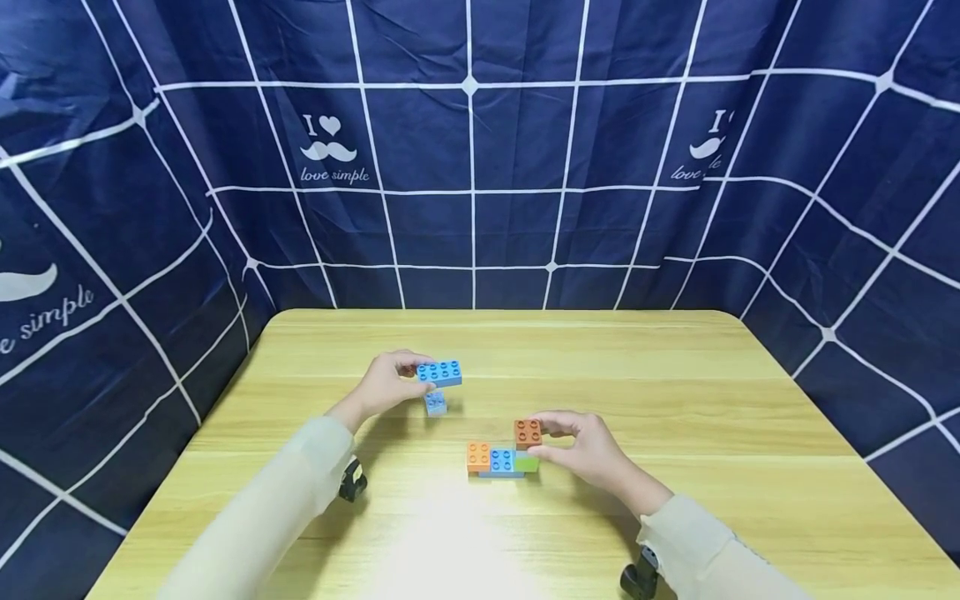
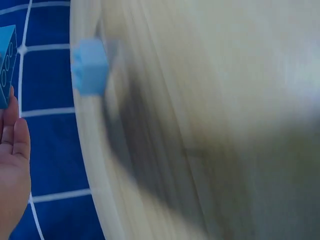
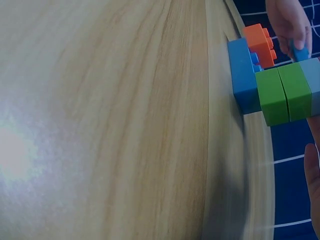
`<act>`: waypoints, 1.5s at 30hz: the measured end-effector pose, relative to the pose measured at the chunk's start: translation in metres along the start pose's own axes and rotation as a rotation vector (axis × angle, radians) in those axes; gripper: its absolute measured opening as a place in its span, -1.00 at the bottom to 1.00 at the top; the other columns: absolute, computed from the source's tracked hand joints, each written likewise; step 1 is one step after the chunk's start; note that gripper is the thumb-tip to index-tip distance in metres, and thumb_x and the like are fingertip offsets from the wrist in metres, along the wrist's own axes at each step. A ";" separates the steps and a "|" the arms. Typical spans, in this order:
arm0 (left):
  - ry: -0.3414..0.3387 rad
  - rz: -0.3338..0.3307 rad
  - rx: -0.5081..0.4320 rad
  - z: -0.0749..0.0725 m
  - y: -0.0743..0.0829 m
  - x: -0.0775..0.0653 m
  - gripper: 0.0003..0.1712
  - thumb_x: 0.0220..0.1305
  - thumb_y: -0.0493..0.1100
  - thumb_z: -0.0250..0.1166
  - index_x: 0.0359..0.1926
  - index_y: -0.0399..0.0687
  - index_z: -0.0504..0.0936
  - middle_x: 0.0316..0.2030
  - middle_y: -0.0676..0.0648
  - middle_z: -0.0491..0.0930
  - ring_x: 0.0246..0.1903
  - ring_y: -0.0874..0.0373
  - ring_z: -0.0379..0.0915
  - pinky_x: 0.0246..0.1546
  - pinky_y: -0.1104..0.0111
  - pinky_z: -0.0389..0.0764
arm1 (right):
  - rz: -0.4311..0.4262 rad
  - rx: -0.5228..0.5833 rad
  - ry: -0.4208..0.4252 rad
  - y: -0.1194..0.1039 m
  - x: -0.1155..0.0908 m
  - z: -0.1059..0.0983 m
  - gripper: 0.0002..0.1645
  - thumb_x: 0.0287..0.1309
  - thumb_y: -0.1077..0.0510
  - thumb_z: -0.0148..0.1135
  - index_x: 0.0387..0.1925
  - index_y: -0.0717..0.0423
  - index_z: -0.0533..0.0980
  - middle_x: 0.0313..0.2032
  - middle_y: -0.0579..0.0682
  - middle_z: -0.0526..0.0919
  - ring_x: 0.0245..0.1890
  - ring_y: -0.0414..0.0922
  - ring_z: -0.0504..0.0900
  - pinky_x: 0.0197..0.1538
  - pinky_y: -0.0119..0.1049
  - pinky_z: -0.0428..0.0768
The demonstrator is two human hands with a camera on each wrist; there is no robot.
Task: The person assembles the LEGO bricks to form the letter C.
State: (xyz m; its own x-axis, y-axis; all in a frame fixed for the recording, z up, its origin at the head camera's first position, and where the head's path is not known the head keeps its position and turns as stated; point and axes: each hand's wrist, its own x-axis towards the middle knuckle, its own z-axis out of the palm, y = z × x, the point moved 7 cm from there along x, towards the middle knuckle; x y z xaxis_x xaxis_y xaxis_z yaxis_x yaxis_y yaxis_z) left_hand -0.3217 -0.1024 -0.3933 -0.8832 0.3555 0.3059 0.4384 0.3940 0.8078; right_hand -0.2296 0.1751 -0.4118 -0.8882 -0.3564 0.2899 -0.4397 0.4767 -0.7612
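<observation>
My left hand [image 1: 386,383] pinches a long blue brick [image 1: 441,373] above the table, studs up; in the left wrist view only part of that brick [image 2: 7,65] shows at the left edge. Just below it a small light blue brick [image 1: 435,405] stands on the table. With thumb and fingers, my right hand [image 1: 588,450] pinches a reddish-brown brick [image 1: 527,433] at the top of a stack on the right end of a blue base brick [image 3: 245,75]. That stack holds green bricks [image 3: 284,95] and a grey-blue one [image 3: 313,77]. An orange brick [image 1: 477,457] sits on the base's left end.
The wooden table [image 1: 675,400] has a rounded far edge. Behind and at both sides hangs a dark blue curtain [image 1: 517,225] with white lines. Bright glare lies on the near part of the tabletop.
</observation>
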 end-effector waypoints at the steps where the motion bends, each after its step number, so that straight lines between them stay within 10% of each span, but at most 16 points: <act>1: -0.008 0.008 -0.008 0.003 0.004 -0.001 -0.62 -0.05 -0.30 0.47 -0.12 -0.29 0.68 -0.24 -0.09 0.62 -0.30 0.11 0.46 -0.18 0.23 0.55 | -0.002 -0.001 0.000 0.000 0.000 0.000 -0.48 -0.03 -0.03 0.45 -0.01 0.06 0.60 -0.15 -0.12 0.69 -0.16 -0.14 0.64 -0.04 -0.02 0.57; 18: -0.175 0.117 -0.066 0.056 0.063 -0.026 -0.59 -0.05 -0.27 0.47 -0.08 -0.19 0.69 -0.25 0.02 0.61 -0.29 0.18 0.45 -0.12 0.05 0.55 | 0.024 0.006 -0.003 0.000 0.001 0.000 -0.51 -0.03 -0.05 0.45 -0.04 0.03 0.62 -0.17 -0.15 0.69 -0.17 -0.17 0.63 -0.05 -0.05 0.57; 45: -0.231 0.150 -0.054 0.076 0.081 -0.024 -0.60 -0.11 -0.29 0.48 -0.13 -0.18 0.71 -0.34 0.06 0.61 -0.31 0.20 0.52 -0.17 0.09 0.57 | 0.001 -0.006 -0.010 -0.001 0.001 -0.001 -0.50 -0.02 -0.06 0.44 -0.03 0.05 0.62 -0.17 -0.16 0.70 -0.18 -0.17 0.63 -0.05 -0.11 0.58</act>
State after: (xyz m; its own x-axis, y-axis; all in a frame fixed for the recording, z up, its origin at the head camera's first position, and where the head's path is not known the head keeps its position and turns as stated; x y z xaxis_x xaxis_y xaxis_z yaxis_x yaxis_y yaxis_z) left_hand -0.2518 -0.0147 -0.3732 -0.7448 0.5927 0.3066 0.5466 0.2783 0.7898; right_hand -0.2298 0.1750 -0.4103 -0.8873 -0.3638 0.2834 -0.4396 0.4817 -0.7581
